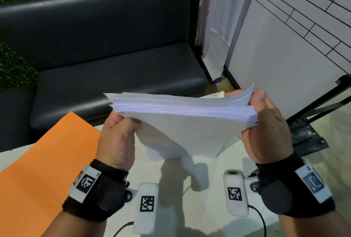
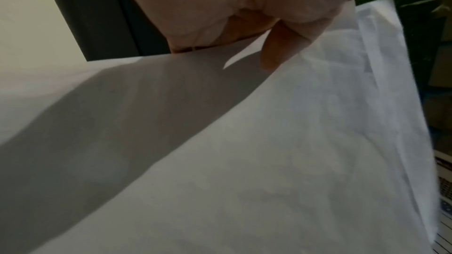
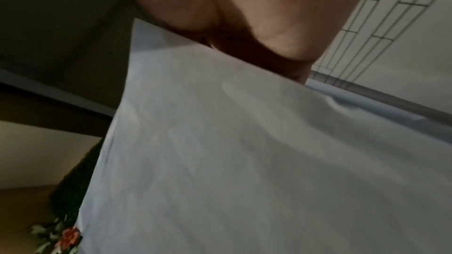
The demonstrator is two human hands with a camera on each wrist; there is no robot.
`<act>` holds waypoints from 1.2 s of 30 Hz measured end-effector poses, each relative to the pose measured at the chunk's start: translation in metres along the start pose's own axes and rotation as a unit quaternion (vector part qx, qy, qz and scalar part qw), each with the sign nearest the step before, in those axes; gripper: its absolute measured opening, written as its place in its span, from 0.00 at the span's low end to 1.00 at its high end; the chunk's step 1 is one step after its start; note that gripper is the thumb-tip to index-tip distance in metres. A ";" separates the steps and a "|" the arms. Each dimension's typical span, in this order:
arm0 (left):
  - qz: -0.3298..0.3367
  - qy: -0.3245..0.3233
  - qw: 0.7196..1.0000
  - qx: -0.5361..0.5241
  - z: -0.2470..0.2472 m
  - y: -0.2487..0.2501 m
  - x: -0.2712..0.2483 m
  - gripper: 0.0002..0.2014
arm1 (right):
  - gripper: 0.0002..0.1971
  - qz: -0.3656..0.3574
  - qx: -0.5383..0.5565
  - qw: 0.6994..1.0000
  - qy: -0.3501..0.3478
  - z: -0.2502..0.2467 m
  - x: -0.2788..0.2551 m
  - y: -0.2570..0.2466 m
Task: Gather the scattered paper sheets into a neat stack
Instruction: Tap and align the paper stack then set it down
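Observation:
A thick stack of white paper sheets (image 1: 186, 122) hangs in the air above the white table (image 1: 209, 189), tilted with its near edge pointing down at the tabletop. My left hand (image 1: 121, 128) grips its left side, thumb on the near face. My right hand (image 1: 264, 121) grips the right side, with the thumb over the top edge. The sheet edges are slightly uneven along the top. In the left wrist view the paper (image 2: 269, 152) fills most of the picture below my palm (image 2: 232, 3). The right wrist view shows the paper (image 3: 232, 152) under my palm (image 3: 257, 16).
An orange sheet or folder (image 1: 43, 170) lies on the table at the left. A dark padded bench (image 1: 106, 56) stands beyond the table. A white tiled wall (image 1: 303, 28) is at the right, with a black metal stand (image 1: 307, 132) at its foot.

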State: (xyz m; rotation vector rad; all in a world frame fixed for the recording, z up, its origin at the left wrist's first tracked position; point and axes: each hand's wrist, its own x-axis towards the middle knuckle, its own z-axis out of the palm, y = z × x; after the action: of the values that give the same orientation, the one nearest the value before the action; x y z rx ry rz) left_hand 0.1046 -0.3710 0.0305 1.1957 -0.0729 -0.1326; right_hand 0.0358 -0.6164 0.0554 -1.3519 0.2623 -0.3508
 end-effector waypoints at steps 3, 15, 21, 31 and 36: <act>0.006 -0.002 1.000 -0.001 0.001 0.001 0.001 0.24 | 0.28 -0.024 -0.053 0.998 0.021 0.002 0.001 -0.004; 0.025 -0.006 1.000 0.015 0.002 -0.002 -0.001 0.25 | 0.61 -0.067 -0.025 0.995 -0.062 0.000 0.000 -0.005; 0.003 0.024 1.000 0.018 0.002 -0.010 0.000 0.22 | 0.32 -0.046 -0.047 0.998 -0.021 0.002 -0.015 0.024; 0.038 0.020 0.999 0.029 0.012 -0.008 0.000 0.21 | 0.07 -0.049 -0.136 0.989 0.038 0.015 -0.009 0.023; 0.028 0.024 0.999 0.022 0.004 -0.014 0.000 0.23 | 0.16 -0.004 -0.100 0.995 0.022 0.007 -0.011 0.030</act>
State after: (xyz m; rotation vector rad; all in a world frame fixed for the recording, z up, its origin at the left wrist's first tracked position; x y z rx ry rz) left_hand 0.1028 -0.3801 0.0189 1.2398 -0.0680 -0.0542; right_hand 0.0312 -0.6004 0.0274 -1.5443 0.3365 -0.3685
